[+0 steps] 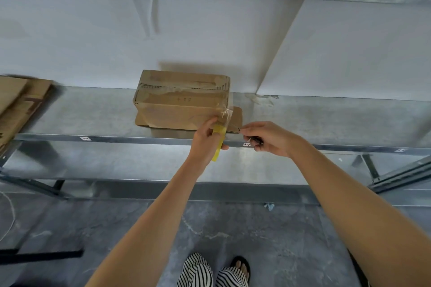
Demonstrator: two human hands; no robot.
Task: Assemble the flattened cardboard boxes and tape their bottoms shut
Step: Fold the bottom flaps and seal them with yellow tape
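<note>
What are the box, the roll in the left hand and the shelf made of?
Box: matte brown cardboard, creased, glossy clear tape over its seam. Roll: yellow, probably plastic tape; too hidden by the left hand to confirm. Shelf: likely galvanised steel, mottled grey sheen.

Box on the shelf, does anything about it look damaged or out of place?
Yes. The box is worn: torn, wrinkled old tape crosses its top, clear tape bunches at the right corner, and flaps splay flat from under it.
</note>
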